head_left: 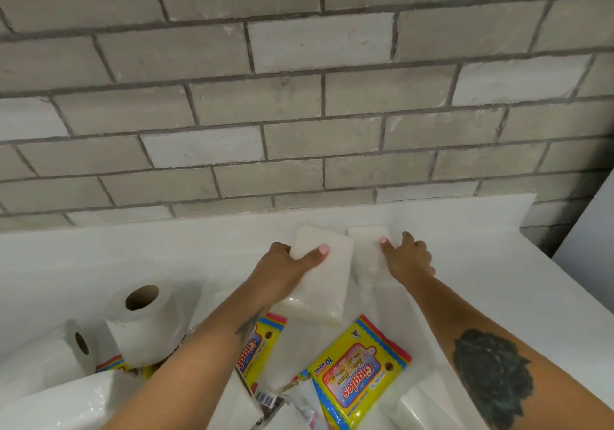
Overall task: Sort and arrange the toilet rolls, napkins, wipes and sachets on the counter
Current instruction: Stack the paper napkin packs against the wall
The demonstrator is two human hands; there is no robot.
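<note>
**Two napkin packs in hand at the back of the counter**

We take the white counter's low back lip, under the grey brick-pattern tiled wall, as our landmark. Just in front of that lip, right of its middle, we see two white plastic-wrapped napkin packs side by side. The left hand grips the larger napkin pack: its thumb lies across the top face and the fingers curl round the pack's left edge. This pack reaches from close to the lip back toward us and looks tilted; whether its far end touches the counter we cannot tell. The right hand holds the smaller napkin pack, thumb on its top face and fingers bent down over its right side. That pack sits just before the lip, very near the larger one; whether the two touch we cannot tell.

Well away from the lip, nearest us, lies the unsorted heap. A yellow "Giggles" baby-wipes packet lies flat below the larger pack, and a second yellow wipes packet shows partly under the left forearm. Left of these, one white toilet roll stands tilted with its cardboard core facing up, and another white toilet roll lies on its side beside it. Small sachets and more white wrapped packs crowd the near edge.
</note>
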